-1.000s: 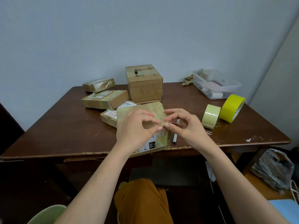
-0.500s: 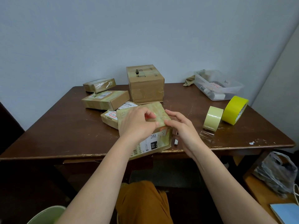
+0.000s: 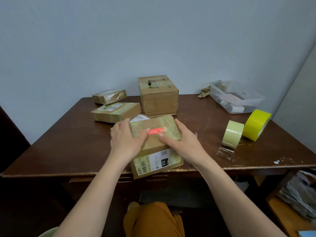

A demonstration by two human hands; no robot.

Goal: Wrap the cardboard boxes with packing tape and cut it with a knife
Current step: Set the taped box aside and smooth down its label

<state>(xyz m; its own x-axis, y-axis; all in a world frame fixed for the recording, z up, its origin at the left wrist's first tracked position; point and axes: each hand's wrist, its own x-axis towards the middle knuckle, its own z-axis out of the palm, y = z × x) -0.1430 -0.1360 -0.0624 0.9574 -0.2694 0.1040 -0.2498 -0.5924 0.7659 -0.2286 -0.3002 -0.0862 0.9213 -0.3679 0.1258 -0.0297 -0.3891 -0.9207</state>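
Box (image 3: 154, 134) now turned, red label up

Dark wooden table (image 3: 68, 147) (scuffed): cardboard boxes (image 3: 158, 95), two tape rolls (image 3: 232, 134), clear plastic bin (image 3: 256, 103), cloth (image 3: 205, 92).

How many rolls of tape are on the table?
2: the pale roll and the bright yellow roll leaning together near the table's right side. None other shows.

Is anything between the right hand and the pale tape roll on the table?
Nothing visible. The right hand holds the box; bare table lies between it and the pale tape roll. A clear scrap lies just in front of the roll, off that line.
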